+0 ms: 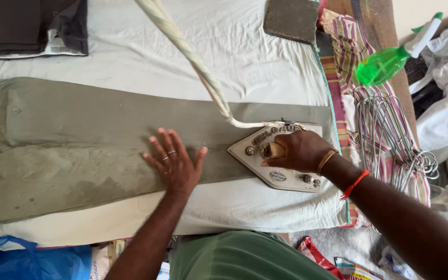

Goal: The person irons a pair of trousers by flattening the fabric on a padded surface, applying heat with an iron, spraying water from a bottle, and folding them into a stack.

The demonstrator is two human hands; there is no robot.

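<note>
Olive trousers (79, 150) lie lengthwise left to right across a white padded table (265, 57). The left hand (175, 161) presses flat on them, fingers spread. Just right, the right hand (299, 150) grips 1 iron (278, 161), tip pointing left toward that hand. A green spray bottle (385, 62) sits far right.

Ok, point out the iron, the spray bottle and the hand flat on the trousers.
iron (286, 173): head view, cream body.
spray bottle (382, 66): head view, green tank.
left hand (175, 165): head view, back of hand.

The person wears a green shirt; the left hand (175, 163) has rings, the right hand (299, 150) a bangle and orange wrist thread.
</note>
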